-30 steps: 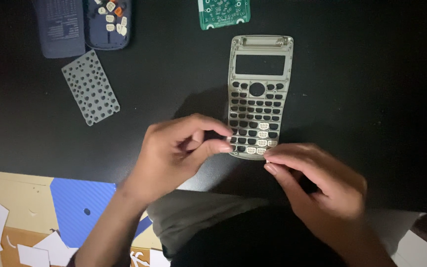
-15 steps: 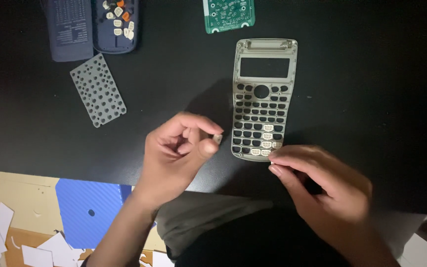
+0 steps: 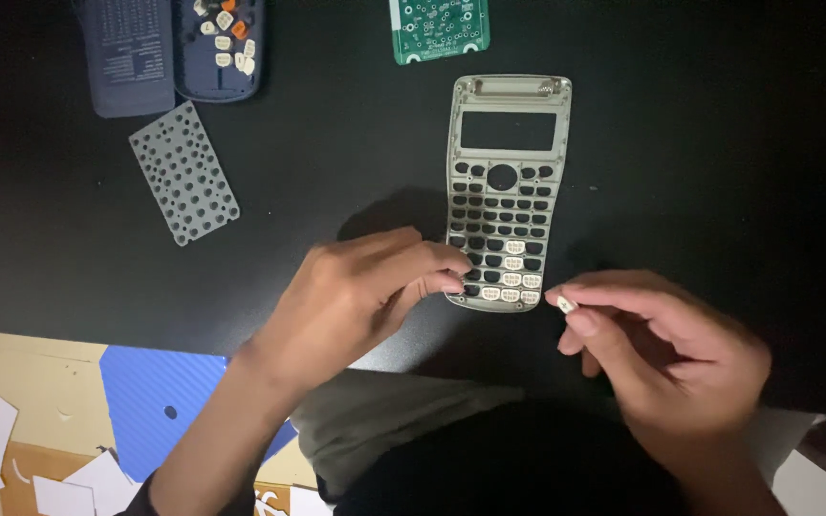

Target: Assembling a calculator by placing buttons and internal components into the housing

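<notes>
- Two hands work at the near end of the grey calculator front shell (image 3: 507, 191), which lies face down on the black desk (image 3: 719, 143), just beyond both hands.
- The left hand (image 3: 356, 296) has moved back onto the shell's lower left corner since half a second ago; its fingertips are pinched together there, though I cannot tell whether they hold anything.
- The right hand (image 3: 662, 349) has lifted slightly off the shell's corner and now pinches a small white key cap (image 3: 566, 305) between thumb and forefinger, just right of the bottom key row.
- Several white caps already sit in the shell's lowest rows; the upper holes stay empty.
- Well beyond the left hand lie a perforated grey keypad sheet (image 3: 184, 173), a dark blue back cover (image 3: 217, 48) holding loose caps, and a green circuit board (image 3: 439, 29).
</notes>
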